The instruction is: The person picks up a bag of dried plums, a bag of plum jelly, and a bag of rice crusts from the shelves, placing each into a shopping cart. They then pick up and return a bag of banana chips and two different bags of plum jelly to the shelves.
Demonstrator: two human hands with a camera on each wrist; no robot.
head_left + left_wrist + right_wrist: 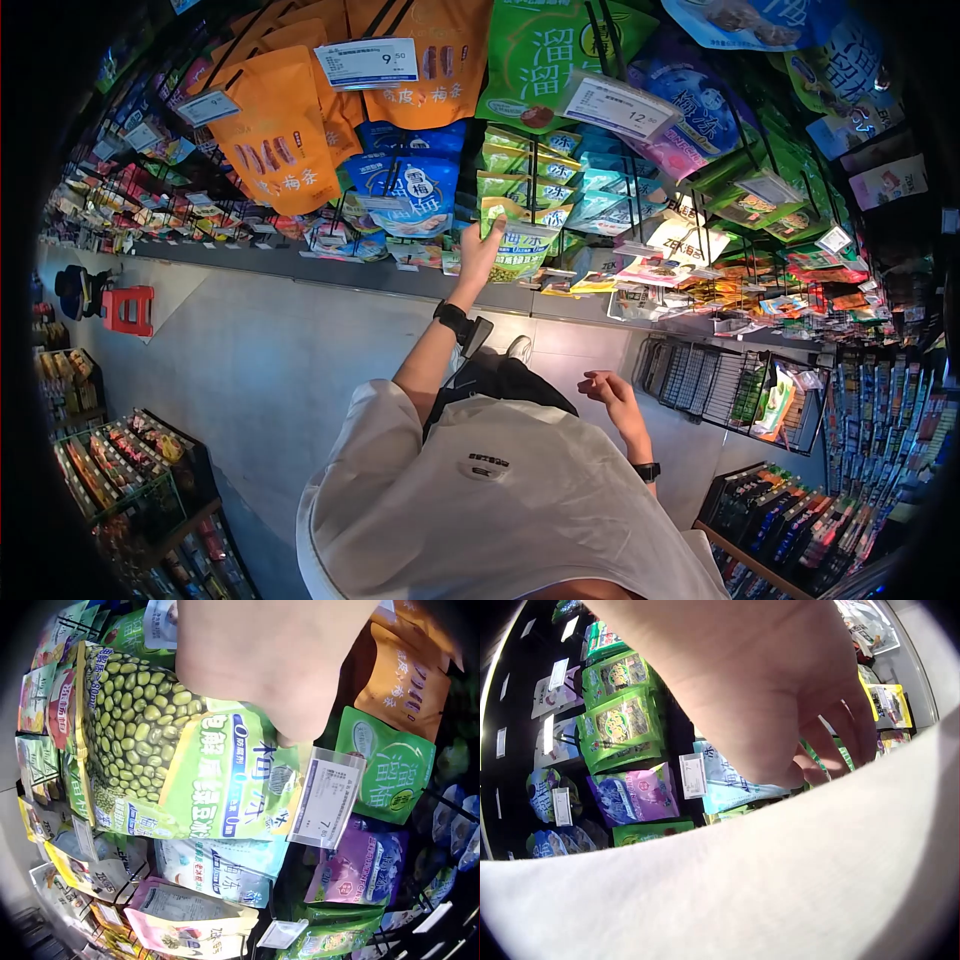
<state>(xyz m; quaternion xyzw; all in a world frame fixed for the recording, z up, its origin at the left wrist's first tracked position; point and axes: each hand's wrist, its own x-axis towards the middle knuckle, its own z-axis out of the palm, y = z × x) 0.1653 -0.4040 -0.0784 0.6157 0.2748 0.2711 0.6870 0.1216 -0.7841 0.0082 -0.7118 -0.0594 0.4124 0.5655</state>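
Note:
In the head view, the left hand (478,258) reaches up to the rack and pinches the upper edge of a green packet (520,255), thumb on its front. The left wrist view shows this hand (262,656) over the packet (139,712), which is printed with green beans; its fingertips are hidden there. Similar green packets (505,187) hang behind it. Lower and to the right in the head view, the right hand (615,402) is held in the air, fingers loosely bent, holding nothing. In the right wrist view, gaps show between the fingers of this hand (750,682).
Orange bags (270,140), blue bags (405,190) and a large green bag (535,60) hang around the packet, with price tags (620,105) on the hooks. A wire basket (700,380) stands on the floor at right, a red stool (128,311) at far left. Low display shelves (130,460) stand behind.

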